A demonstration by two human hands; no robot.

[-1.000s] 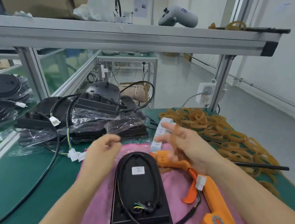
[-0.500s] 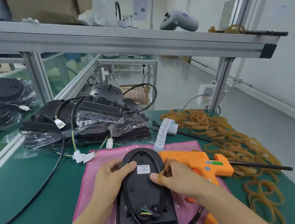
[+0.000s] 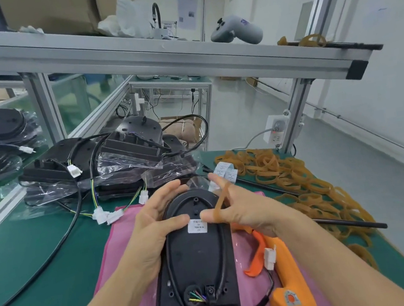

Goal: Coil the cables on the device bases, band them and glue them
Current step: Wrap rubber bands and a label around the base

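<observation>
Both hands are lifting off the device base [image 3: 199, 254] where they were pressing half a second ago, and the rubber band [image 3: 222, 203] is now being stretched between the right hand's [image 3: 240, 208] forefinger and thumb, fingers spread apart inside the loop. The left hand [image 3: 151, 227] is hovering at the base's rounded end, fingers straight and open, thumb reaching over the white label [image 3: 197, 225]. The black base is lying flat on a pink cloth [image 3: 128, 243], its long axis running away from the person, rounded end pointing far, square end with the coloured wires [image 3: 195, 296] near. The black cable [image 3: 170, 258] is looping along its rim. An orange glue gun [image 3: 288, 278] is lying just beside the base on the right. The cloth is covering part of a green bench [image 3: 28, 255], where more bases in clear bags [image 3: 108, 160] are piled behind and loose rubber bands [image 3: 284, 175] are heaped to the right. An aluminium-framed shelf [image 3: 156, 60] is spanning overhead in a white-walled workshop.
</observation>
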